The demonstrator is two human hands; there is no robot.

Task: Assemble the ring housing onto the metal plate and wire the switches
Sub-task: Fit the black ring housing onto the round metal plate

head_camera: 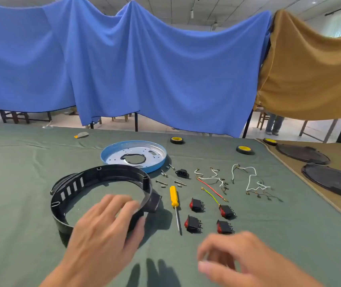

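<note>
Worktop [20, 183]: green cloth, carries every part.
Ring housing [113, 172]: black plastic hoop, near left; likely light, thin-walled and springy, so take it by opposite walls.
Metal plate [111, 159]: blue-rimmed, stiff, just behind the housing.
Left hand [103, 224]: lies over the housing's near rim, thumb outside; blur hides any grip.
Right hand [238, 257]: loosely curled, holding nothing.
Switches [196, 205]: four, small, just beyond the right hand.

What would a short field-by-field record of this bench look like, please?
ring housing: black, near left on the green cloth
metal plate: behind the housing, rim up
screwdriver: yellow handle, right of the housing
switches: four, red rockers, right of the screwdriver
wires: loose, behind the switches
left hand: fingers spread over the housing's near rim
right hand: loosely curled, empty
</note>
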